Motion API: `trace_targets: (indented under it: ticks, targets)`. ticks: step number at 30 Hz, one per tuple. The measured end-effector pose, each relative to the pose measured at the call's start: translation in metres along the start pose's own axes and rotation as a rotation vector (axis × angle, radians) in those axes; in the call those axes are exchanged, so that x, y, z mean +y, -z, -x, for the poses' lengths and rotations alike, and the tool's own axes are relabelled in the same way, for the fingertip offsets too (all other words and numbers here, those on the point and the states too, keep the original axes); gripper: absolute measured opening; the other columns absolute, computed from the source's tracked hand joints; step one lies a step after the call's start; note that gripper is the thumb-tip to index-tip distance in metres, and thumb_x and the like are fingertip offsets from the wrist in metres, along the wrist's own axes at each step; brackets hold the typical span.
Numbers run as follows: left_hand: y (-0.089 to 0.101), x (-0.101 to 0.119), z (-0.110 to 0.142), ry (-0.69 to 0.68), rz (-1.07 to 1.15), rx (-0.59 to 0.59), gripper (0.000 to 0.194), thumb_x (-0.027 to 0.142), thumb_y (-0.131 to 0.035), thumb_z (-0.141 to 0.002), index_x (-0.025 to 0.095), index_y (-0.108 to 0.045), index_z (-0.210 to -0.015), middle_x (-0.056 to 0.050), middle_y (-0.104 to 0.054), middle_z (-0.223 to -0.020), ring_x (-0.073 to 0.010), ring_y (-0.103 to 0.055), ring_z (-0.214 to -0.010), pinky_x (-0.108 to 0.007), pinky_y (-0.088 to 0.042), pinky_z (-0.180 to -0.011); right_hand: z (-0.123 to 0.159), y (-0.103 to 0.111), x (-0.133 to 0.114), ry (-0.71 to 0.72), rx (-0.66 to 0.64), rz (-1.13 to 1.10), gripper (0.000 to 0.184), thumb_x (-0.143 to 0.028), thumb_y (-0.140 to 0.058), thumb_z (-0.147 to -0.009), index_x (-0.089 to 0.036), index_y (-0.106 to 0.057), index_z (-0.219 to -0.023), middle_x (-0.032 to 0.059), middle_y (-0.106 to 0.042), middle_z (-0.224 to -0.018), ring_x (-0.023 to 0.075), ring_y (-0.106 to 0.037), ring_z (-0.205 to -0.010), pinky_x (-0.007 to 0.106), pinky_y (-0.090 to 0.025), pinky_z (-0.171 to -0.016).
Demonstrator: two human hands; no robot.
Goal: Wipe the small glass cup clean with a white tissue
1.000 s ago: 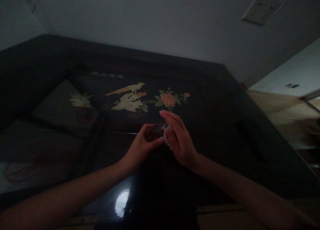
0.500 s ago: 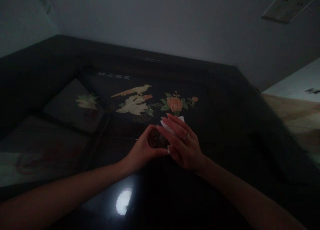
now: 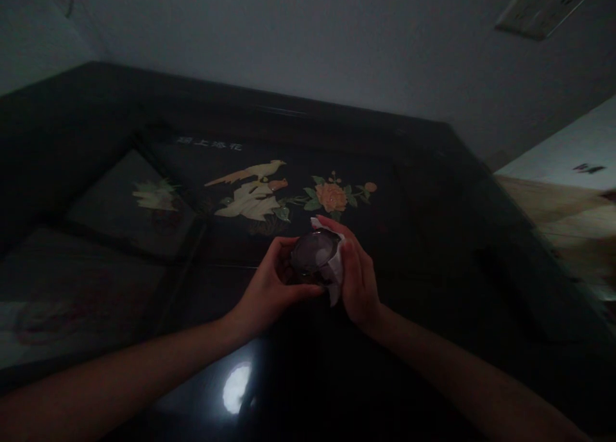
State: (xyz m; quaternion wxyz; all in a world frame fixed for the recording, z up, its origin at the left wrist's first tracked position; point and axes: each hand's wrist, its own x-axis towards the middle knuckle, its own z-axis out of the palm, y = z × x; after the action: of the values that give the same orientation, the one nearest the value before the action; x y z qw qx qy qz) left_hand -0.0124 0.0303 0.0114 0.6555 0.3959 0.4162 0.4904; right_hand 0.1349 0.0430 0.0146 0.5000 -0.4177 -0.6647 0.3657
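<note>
A small round glass vessel, clear and dark-toned, is held between my two hands above the dark, glossy tabletop; whether it is a cup or a jar I cannot tell. My left hand curls round its left side, thumb along the near edge. On the other side, my right hand presses a white tissue against the glass. One corner of the tissue hangs down near my left thumb, and another sticks out at my right fingertips. The dim light hides the underside of the glass.
The black surface bears an inlaid bird, a pink flower and pale lettering. A grey wall stands behind, with a socket plate at upper right. Light reflects near the front.
My right hand, which lay over the top of the glass, has shifted to its right side with the tissue. The round face of the glass now shows. My left hand keeps its hold.
</note>
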Motion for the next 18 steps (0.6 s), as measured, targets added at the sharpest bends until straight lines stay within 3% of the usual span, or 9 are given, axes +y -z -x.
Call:
trace_targets:
  ticks: [4,6,8,11,15,18]
  targets:
    - [0.001,-0.002,0.000,-0.054,0.003,-0.005,0.053,0.015,-0.084,-0.052,0.021,-0.053,-0.095,-0.001,-0.066,-0.095,-0.0202,-0.061,-0.095,-0.032,-0.048,-0.083,0.005,0.005,-0.001,0.413,-0.134,0.361,0.049,-0.025,-0.033,-0.097,-0.027,-0.033,-0.146,0.0089,-0.043,-0.145,0.0258,-0.036,-0.137,0.051,-0.032,-0.111]
    - [0.002,-0.004,-0.001,-0.077,-0.010,-0.022,0.052,0.016,-0.084,-0.052,0.021,-0.054,-0.094,-0.001,-0.066,-0.094,-0.0197,-0.061,-0.093,-0.031,-0.047,-0.082,0.005,0.007,-0.003,0.521,-0.169,0.442,0.055,-0.023,-0.036,-0.095,-0.028,-0.026,-0.149,0.0090,-0.044,-0.144,0.0273,-0.033,-0.139,0.054,-0.029,-0.112]
    - [0.003,-0.005,-0.001,-0.074,-0.013,-0.046,0.052,0.018,-0.085,-0.053,0.021,-0.053,-0.094,-0.001,-0.066,-0.094,-0.0198,-0.061,-0.092,-0.031,-0.047,-0.080,0.005,0.007,-0.005,0.539,-0.173,0.438,0.056,-0.024,-0.037,-0.095,-0.027,-0.024,-0.150,0.0098,-0.044,-0.144,0.0272,-0.033,-0.138,0.054,-0.029,-0.112]
    - [0.004,-0.006,0.001,-0.041,-0.008,-0.055,0.053,0.020,-0.085,-0.054,0.021,-0.052,-0.094,-0.001,-0.066,-0.094,-0.0205,-0.061,-0.091,-0.032,-0.047,-0.078,0.004,0.006,-0.007,0.373,-0.125,0.324,0.048,-0.025,-0.032,-0.098,-0.025,-0.033,-0.146,0.0098,-0.046,-0.143,0.0241,-0.040,-0.134,0.049,-0.034,-0.110]
    - [0.004,-0.006,0.003,-0.033,-0.035,-0.045,0.056,0.019,-0.086,-0.053,0.021,-0.052,-0.096,-0.002,-0.065,-0.098,-0.0214,-0.060,-0.095,-0.032,-0.047,-0.081,-0.001,0.003,-0.009,0.037,-0.025,0.044,0.039,-0.032,-0.030,-0.100,-0.023,-0.055,-0.128,0.0077,-0.060,-0.130,0.0202,-0.054,-0.122,0.041,-0.042,-0.105]
    - [0.004,-0.006,0.003,-0.046,-0.053,-0.037,0.058,0.018,-0.087,-0.052,0.021,-0.052,-0.098,-0.003,-0.064,-0.100,-0.0218,-0.060,-0.098,-0.032,-0.046,-0.084,-0.007,0.003,-0.008,-0.207,-0.009,-0.130,0.040,-0.040,-0.032,-0.099,-0.022,-0.063,-0.117,0.0049,-0.069,-0.116,0.0196,-0.064,-0.107,0.037,-0.050,-0.094]
